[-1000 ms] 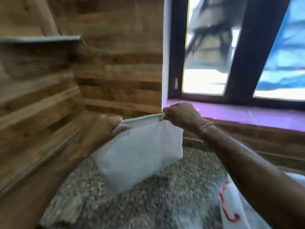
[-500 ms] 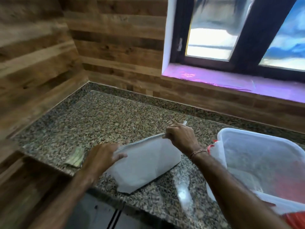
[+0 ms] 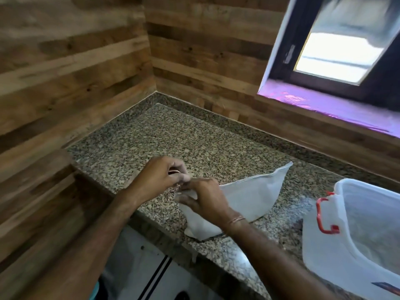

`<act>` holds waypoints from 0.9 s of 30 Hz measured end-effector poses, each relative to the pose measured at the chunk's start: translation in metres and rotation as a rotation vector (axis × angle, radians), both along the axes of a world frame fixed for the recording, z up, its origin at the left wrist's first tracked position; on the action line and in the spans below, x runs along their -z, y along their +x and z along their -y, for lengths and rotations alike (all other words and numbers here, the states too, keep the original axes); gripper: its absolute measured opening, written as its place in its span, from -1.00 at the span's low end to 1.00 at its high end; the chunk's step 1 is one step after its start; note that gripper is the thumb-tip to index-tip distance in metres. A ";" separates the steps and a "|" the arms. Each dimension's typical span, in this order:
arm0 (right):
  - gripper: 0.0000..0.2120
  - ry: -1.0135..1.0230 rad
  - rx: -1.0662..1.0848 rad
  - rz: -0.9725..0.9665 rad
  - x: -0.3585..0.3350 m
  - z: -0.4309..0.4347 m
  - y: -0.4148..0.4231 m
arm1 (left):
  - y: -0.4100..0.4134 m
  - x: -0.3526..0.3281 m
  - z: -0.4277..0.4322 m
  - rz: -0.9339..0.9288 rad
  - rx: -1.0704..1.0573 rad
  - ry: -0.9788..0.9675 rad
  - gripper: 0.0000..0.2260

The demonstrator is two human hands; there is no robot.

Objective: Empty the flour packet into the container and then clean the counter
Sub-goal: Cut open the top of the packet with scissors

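A white flour packet [image 3: 249,195] lies slumped on the speckled granite counter [image 3: 173,137], its far corner sticking up to the right. My right hand [image 3: 203,198] presses on the packet's left end and pinches it. My left hand [image 3: 160,176] meets it there, fingers curled on the packet's left corner. A clear plastic container [image 3: 368,230] with a red latch [image 3: 324,215] stands open to the right of the packet, with something white inside.
Wood-panelled walls close in the counter on the left and behind. A window with a purple-lit sill [image 3: 324,107] is at the back right. The counter's front edge runs under my forearms, with a white appliance [image 3: 140,267] below it.
The packet was held up in the air by both top corners, then came down onto the counter. My right hand left the right corner and joined my left hand at the left end.
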State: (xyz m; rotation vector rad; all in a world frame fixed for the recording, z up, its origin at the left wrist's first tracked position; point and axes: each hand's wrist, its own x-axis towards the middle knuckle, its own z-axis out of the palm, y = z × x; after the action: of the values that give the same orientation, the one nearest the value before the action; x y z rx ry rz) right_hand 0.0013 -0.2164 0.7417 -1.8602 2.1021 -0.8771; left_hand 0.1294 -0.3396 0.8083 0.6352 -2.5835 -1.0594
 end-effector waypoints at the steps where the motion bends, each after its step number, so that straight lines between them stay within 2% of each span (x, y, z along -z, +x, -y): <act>1: -0.65 -0.038 0.022 0.031 0.002 0.002 0.005 | -0.001 0.000 0.001 -0.038 -0.006 0.044 -0.86; 4: -0.73 -0.061 0.150 0.149 0.002 0.001 0.012 | 0.004 0.005 0.008 -0.222 -0.060 0.308 -0.96; 6: -0.80 -0.035 0.184 0.309 0.002 0.000 0.013 | 0.014 0.018 0.010 -0.318 -0.155 0.450 -0.89; 9: -0.79 0.000 0.199 0.546 -0.002 -0.001 0.012 | 0.031 0.049 0.006 -0.187 -0.191 0.429 -0.89; 11: -0.73 -0.003 0.242 0.624 -0.003 -0.001 0.008 | 0.037 0.066 -0.004 -0.105 -0.110 0.437 -0.92; 13: -0.70 -0.015 0.286 0.667 -0.002 0.001 0.006 | 0.035 0.077 -0.015 -0.104 -0.065 0.402 -0.93; 18: -0.70 -0.021 0.377 0.578 -0.007 0.003 0.012 | 0.022 0.087 -0.031 -0.170 -0.205 0.116 -0.66; 22: -0.73 -0.042 0.567 0.276 -0.011 -0.010 0.003 | 0.026 0.093 -0.025 -0.239 -0.149 0.128 -0.68; 25: -0.79 -0.076 0.773 0.236 -0.010 -0.034 -0.032 | 0.034 0.098 -0.014 -0.216 -0.088 0.130 -0.67; 27: -0.76 -0.126 0.846 0.207 -0.010 -0.052 -0.054 | 0.037 0.093 -0.007 -0.132 -0.038 0.101 -0.70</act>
State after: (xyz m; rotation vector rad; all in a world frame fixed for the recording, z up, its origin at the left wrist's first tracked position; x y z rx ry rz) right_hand -0.0532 -0.1644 0.7514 -0.7989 2.7395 -1.3052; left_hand 0.1662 -0.3331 0.7157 0.6136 -2.4094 -1.1843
